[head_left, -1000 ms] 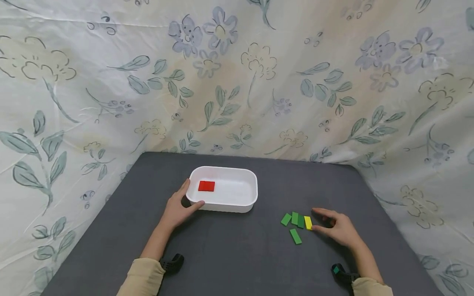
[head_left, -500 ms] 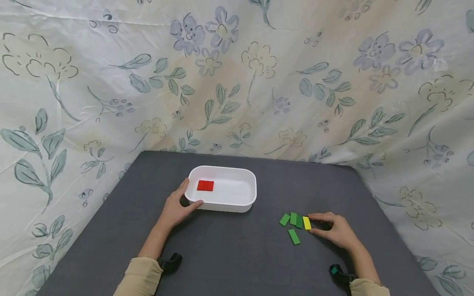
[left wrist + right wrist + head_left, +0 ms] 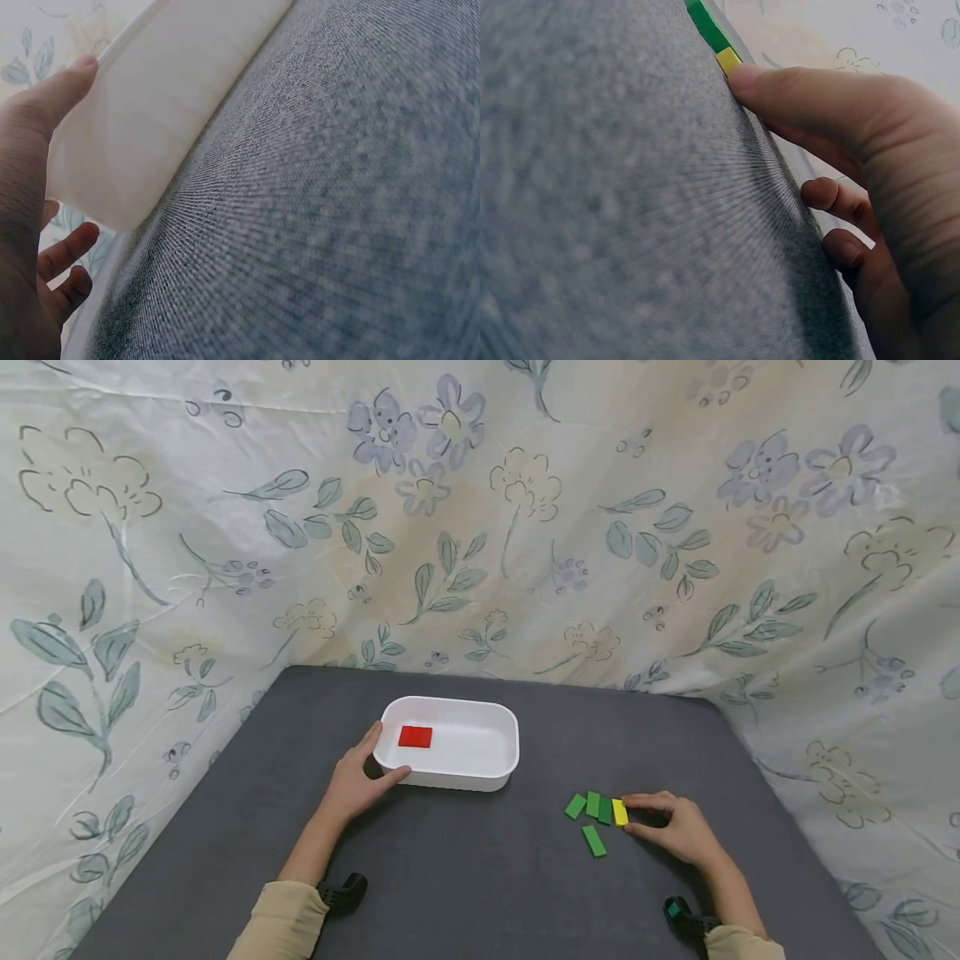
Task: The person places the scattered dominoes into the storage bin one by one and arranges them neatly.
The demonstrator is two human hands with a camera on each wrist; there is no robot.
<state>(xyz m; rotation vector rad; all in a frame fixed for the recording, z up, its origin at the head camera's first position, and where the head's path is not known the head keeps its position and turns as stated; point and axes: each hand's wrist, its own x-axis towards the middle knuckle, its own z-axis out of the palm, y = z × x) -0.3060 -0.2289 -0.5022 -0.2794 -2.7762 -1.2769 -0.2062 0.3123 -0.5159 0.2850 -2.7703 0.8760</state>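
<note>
My left hand (image 3: 358,783) holds the left end of a white plastic tub (image 3: 480,783), thumb over the near rim and fingers at its left side. Red flat pieces (image 3: 415,737) lie side by side in the tub. On the right, my right hand (image 3: 681,828) pinches a yellow tile (image 3: 619,812) by its ends between thumb and forefinger. In the right wrist view the thumb tip covers part of the yellow tile (image 3: 728,60); the other fingers are curled loosely. A dark green tile (image 3: 605,811) lies right beside the yellow one.
Left of the dark green tile lie two lighter green tiles (image 3: 592,804). Nearer the person is another green tile (image 3: 594,841). All rest on a dark grey cloth-covered table (image 3: 480,877). A flowered curtain (image 3: 480,527) hangs along its back and sides.
My right hand has moved left to the yellow tile, and its thumb and forefinger have closed on it. My left hand keeps its hold on the tub. The head view has shifted slightly.
</note>
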